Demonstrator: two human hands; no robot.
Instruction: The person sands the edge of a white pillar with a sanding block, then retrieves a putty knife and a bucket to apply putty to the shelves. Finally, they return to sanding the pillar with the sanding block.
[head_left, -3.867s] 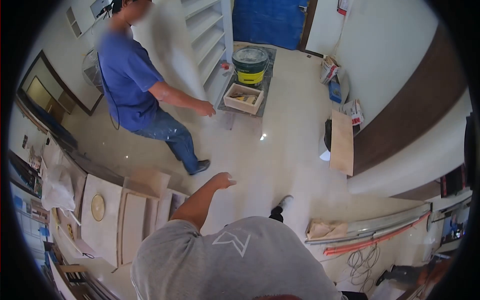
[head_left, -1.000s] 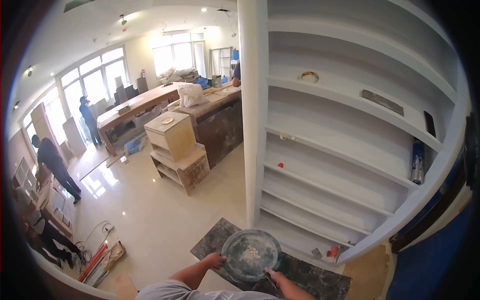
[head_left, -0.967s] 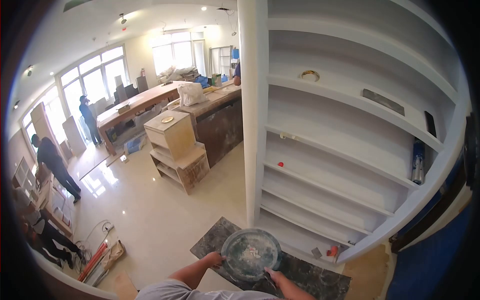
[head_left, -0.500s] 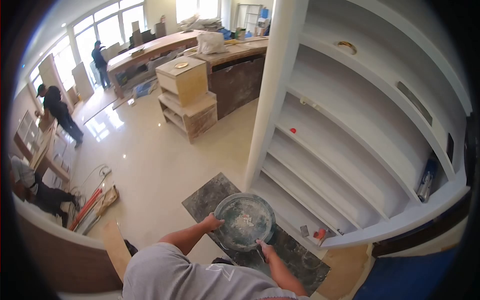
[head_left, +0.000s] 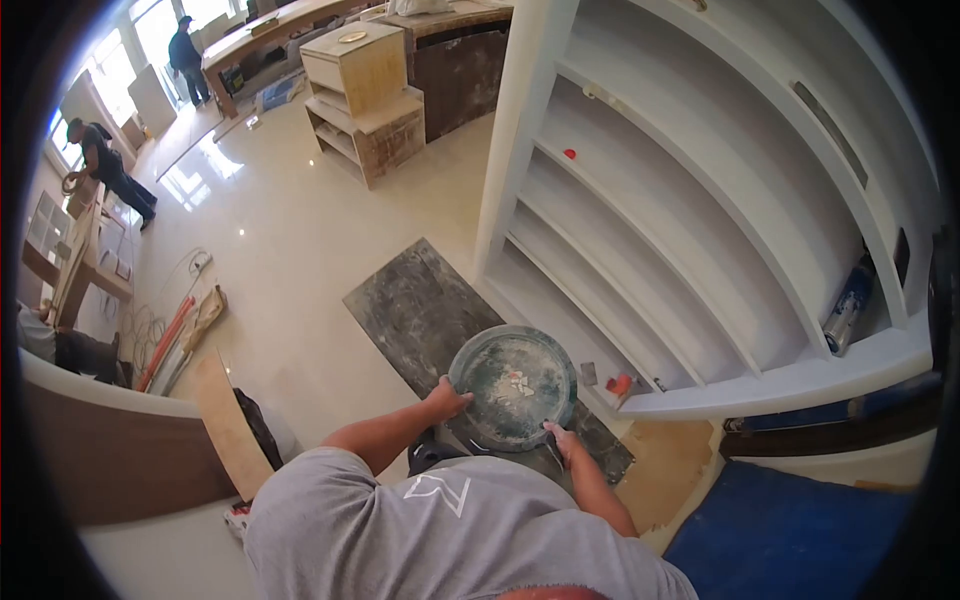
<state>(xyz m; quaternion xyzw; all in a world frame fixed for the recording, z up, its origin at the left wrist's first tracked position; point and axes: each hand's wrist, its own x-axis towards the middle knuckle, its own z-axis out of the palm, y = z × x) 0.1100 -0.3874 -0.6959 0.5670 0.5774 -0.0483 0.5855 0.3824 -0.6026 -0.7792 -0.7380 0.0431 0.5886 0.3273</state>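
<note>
A round dark green basin (head_left: 500, 400), smeared with pale dried residue, is held in front of my body above a dark stained board (head_left: 420, 300). Small white pieces lie in its middle. My left hand (head_left: 447, 398) is closed on the basin's left rim. At the lower right rim, my right hand (head_left: 562, 440) grips the edge, its fingertips whitish.
White curved shelving (head_left: 640, 230) rises on the right, a red item (head_left: 620, 385) at its base. Wooden cabinets (head_left: 365, 110) stand ahead. Red tubes (head_left: 165, 345) and cables lie left. Two people stand at far left; another is partly visible below them. Blue sheet (head_left: 790, 530) lies lower right.
The view has tilted down, so the room appears higher in frame. The basin, still in both hands, now sits slightly higher and to the right in the picture.
</note>
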